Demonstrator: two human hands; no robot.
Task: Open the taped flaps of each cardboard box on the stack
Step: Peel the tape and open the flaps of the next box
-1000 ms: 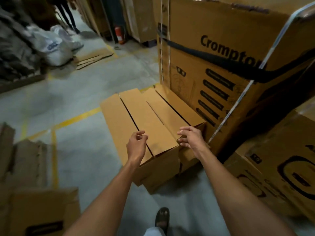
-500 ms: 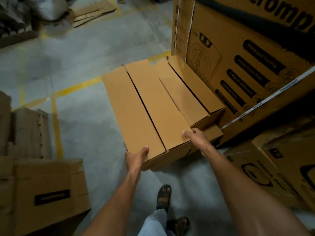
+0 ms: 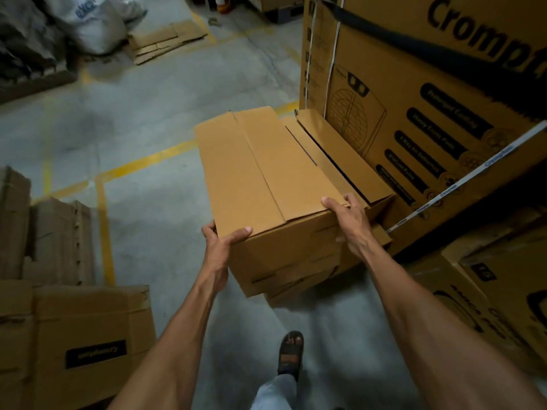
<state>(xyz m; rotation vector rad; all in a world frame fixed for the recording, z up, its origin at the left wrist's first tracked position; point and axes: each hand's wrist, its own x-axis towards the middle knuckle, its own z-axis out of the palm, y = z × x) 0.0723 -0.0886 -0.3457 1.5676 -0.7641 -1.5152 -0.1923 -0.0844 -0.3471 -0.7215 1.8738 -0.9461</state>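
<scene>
Both near corners of the top cardboard box (image 3: 266, 173) are gripped. The left hand (image 3: 220, 247) is curled round the near left corner with its thumb laid on the top flap, and the right hand (image 3: 350, 223) is hooked over the near right edge. The box is held over a low stack (image 3: 296, 279) of like boxes, its flaps folded shut.

A sandalled foot (image 3: 291, 355) is seen nearest, on the grey concrete floor (image 3: 148, 113). At the near left a low carton (image 3: 88, 315) bears a black label (image 3: 95, 354) on which "Crompton" is read upside down. To the right, a large carton (image 3: 414, 99) is printed "Crompt", cut off by the frame, and is bound by a white strap (image 3: 473, 173) carrying the same name. Its smaller black panels cannot be read. Yellow lines (image 3: 103, 226) are painted on the floor. Farther off, flattened cardboard (image 3: 165, 41) and a white sack (image 3: 88, 22) are seen.

Half a second ago the box lay flat with the hands at its near edge. It has since been raised and drawn nearer.
</scene>
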